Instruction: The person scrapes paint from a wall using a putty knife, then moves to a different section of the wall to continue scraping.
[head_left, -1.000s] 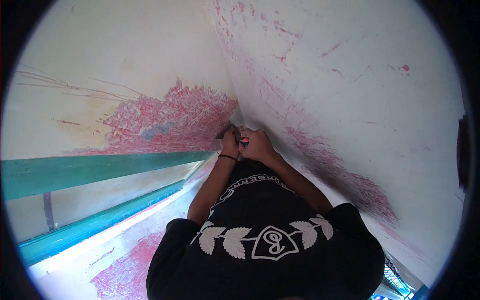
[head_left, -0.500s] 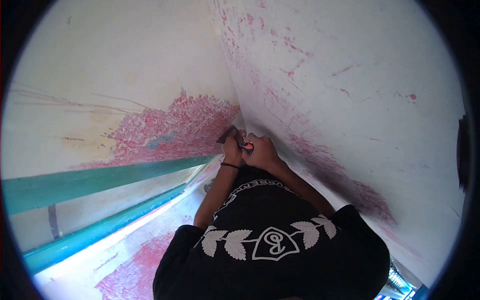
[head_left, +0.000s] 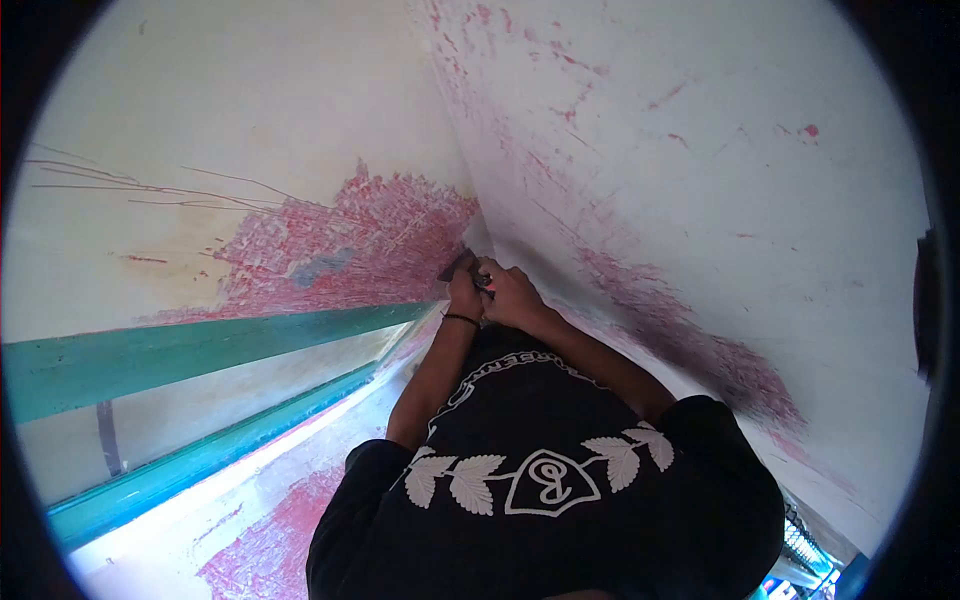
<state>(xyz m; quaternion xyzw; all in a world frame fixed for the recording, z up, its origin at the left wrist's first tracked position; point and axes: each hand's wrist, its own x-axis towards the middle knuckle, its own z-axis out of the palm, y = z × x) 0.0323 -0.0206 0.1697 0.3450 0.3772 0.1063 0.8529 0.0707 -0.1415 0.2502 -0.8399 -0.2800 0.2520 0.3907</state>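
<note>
A scraper with a dark flat blade is at the corner where two walls meet, its blade against the left wall. My left hand is closed around it just behind the blade, with a dark band on the wrist. My right hand is wrapped round the handle end, close beside the left hand, and hides most of the handle. Next to the blade, a rough patch of pink-red wall shows where the pale coating is gone.
A green ledge runs below the left wall toward the corner, with a blue-green rail lower down. The right wall slopes close beside my right arm and carries red scuffs. Another red patch lies at lower left.
Both hands stay on the scraper at the corner, with only a slight shift. The red part of the handle, visible earlier, is now covered by my right hand. The view has tilted a little.
</note>
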